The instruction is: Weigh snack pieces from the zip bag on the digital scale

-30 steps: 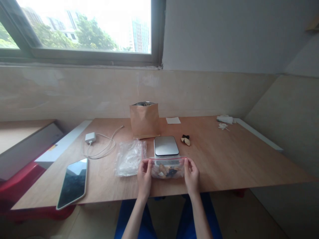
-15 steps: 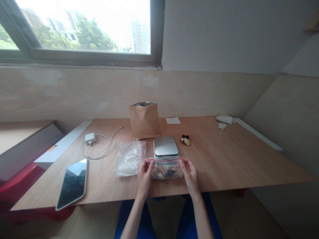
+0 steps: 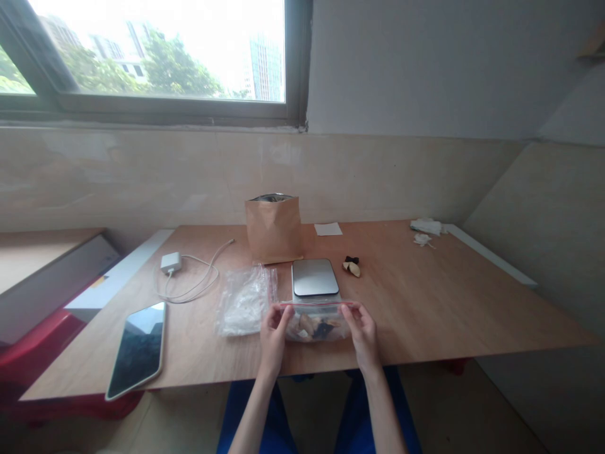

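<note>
1. A clear zip bag (image 3: 316, 329) of food pieces sits just in front of the kitchen scale (image 3: 312, 277), with its long side going across the person.
2. The left grip (image 3: 274, 334) and right grip (image 3: 362, 332) each pinch one end of its red top edge, so both are equally near.

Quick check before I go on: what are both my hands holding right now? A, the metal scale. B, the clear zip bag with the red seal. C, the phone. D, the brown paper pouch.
B. Your left hand and right hand hold the two ends of the top edge of the clear zip-top bag, just in front of the metal scale.
</note>
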Demonstrator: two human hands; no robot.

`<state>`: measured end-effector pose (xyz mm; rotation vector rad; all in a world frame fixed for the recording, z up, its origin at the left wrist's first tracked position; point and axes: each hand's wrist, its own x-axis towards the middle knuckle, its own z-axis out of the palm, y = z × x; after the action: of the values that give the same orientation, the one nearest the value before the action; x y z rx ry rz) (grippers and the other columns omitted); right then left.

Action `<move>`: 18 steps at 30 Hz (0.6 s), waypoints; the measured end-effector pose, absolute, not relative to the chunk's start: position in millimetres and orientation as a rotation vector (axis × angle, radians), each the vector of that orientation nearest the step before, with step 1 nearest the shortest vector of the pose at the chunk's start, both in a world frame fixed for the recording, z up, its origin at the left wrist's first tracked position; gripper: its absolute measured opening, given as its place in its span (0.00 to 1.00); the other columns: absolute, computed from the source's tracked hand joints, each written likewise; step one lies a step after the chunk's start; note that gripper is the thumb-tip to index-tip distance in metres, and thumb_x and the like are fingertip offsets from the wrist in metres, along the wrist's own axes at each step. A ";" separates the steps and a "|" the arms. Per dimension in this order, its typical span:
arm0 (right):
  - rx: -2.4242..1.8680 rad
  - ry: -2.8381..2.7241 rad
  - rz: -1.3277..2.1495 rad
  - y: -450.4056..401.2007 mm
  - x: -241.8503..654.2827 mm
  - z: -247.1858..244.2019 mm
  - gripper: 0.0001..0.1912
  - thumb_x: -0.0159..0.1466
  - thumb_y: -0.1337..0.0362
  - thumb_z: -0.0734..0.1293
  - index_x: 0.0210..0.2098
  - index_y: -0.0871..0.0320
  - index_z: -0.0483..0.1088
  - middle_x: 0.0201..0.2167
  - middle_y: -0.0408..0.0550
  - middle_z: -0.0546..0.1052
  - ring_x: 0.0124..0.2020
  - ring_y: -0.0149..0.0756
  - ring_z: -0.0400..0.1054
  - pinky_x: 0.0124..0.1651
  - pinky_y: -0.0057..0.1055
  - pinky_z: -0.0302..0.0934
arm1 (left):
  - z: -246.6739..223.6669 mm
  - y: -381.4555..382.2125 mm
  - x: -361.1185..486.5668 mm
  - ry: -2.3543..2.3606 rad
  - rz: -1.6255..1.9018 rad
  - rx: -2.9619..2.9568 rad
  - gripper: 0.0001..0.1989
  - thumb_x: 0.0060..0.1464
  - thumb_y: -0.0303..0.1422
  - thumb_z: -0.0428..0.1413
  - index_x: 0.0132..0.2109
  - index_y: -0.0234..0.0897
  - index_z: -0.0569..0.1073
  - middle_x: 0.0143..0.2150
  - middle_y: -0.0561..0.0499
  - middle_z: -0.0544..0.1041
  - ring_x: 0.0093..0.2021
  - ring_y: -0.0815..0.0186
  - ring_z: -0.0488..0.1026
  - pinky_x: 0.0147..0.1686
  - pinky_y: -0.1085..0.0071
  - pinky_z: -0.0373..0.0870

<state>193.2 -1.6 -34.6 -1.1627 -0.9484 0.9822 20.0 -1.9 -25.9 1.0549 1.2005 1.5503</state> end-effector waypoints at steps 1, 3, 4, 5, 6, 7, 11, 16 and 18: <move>-1.139 -0.947 1.008 -2.2 192.3 -33.8 0.13 0.55 0.54 0.68 0.32 0.58 0.67 0.29 0.44 0.75 0.32 0.35 0.70 0.36 0.28 0.63 | -25.7 -1.8 20.0 1.174 1.537 1.052 0.13 0.49 0.42 0.55 0.29 0.35 0.70 0.26 0.54 0.71 0.29 0.69 0.68 0.33 0.74 0.64; -1.092 -0.946 1.077 -3.2 189.9 -33.0 0.12 0.56 0.55 0.67 0.33 0.57 0.67 0.30 0.44 0.75 0.33 0.35 0.70 0.38 0.29 0.64 | -26.1 -1.3 20.0 1.133 1.517 1.048 0.13 0.50 0.42 0.54 0.30 0.36 0.70 0.27 0.54 0.71 0.30 0.69 0.68 0.33 0.74 0.64; -1.077 -0.945 1.111 -3.5 188.5 -33.0 0.12 0.56 0.55 0.67 0.34 0.57 0.67 0.31 0.44 0.75 0.34 0.35 0.70 0.38 0.29 0.64 | -26.9 -0.9 19.9 1.122 1.512 1.049 0.13 0.50 0.42 0.54 0.30 0.36 0.71 0.28 0.53 0.72 0.31 0.68 0.68 0.34 0.74 0.64; -1.071 -0.941 1.136 -3.6 187.0 -33.3 0.13 0.56 0.55 0.68 0.35 0.57 0.67 0.31 0.44 0.75 0.34 0.35 0.70 0.39 0.29 0.64 | -27.8 -0.5 19.8 1.115 1.508 1.053 0.13 0.51 0.42 0.53 0.31 0.36 0.71 0.29 0.53 0.72 0.32 0.68 0.69 0.35 0.74 0.65; -1.071 -0.935 1.153 -3.6 185.6 -33.9 0.13 0.55 0.55 0.68 0.35 0.57 0.68 0.32 0.45 0.76 0.35 0.35 0.70 0.39 0.29 0.64 | -28.9 -0.2 19.8 1.111 1.501 1.062 0.13 0.51 0.42 0.53 0.32 0.35 0.72 0.30 0.52 0.73 0.33 0.67 0.69 0.36 0.74 0.65; -1.075 -0.932 1.163 -3.5 184.3 -34.7 0.14 0.55 0.55 0.68 0.35 0.58 0.68 0.31 0.45 0.76 0.34 0.35 0.70 0.39 0.29 0.64 | -30.0 0.2 19.7 1.110 1.487 1.075 0.13 0.51 0.41 0.54 0.33 0.35 0.72 0.30 0.52 0.73 0.33 0.67 0.70 0.36 0.73 0.66; -1.085 -0.932 1.164 -3.0 181.9 -36.3 0.13 0.55 0.55 0.69 0.33 0.58 0.70 0.31 0.45 0.76 0.34 0.35 0.70 0.38 0.29 0.65 | -32.3 0.8 19.4 1.137 1.428 1.115 0.12 0.49 0.40 0.56 0.32 0.33 0.73 0.28 0.51 0.74 0.30 0.67 0.70 0.34 0.73 0.66; -1.062 -0.946 1.137 -3.1 182.4 -32.4 0.12 0.54 0.56 0.69 0.33 0.57 0.70 0.30 0.44 0.75 0.33 0.35 0.70 0.36 0.28 0.65 | -30.3 0.2 19.4 1.148 1.446 1.085 0.11 0.48 0.38 0.57 0.31 0.33 0.73 0.27 0.52 0.75 0.30 0.68 0.70 0.34 0.74 0.66; -1.057 -0.953 1.118 -3.3 182.3 -31.5 0.11 0.54 0.57 0.69 0.32 0.57 0.69 0.29 0.43 0.75 0.32 0.34 0.69 0.35 0.27 0.64 | -29.8 -0.4 19.7 1.139 1.462 1.045 0.11 0.47 0.38 0.58 0.32 0.33 0.73 0.28 0.52 0.75 0.31 0.68 0.71 0.34 0.73 0.67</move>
<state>182.3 -3.3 -31.5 -1.0569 -0.9528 1.1183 19.7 -0.4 -29.8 1.0451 1.1393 1.4619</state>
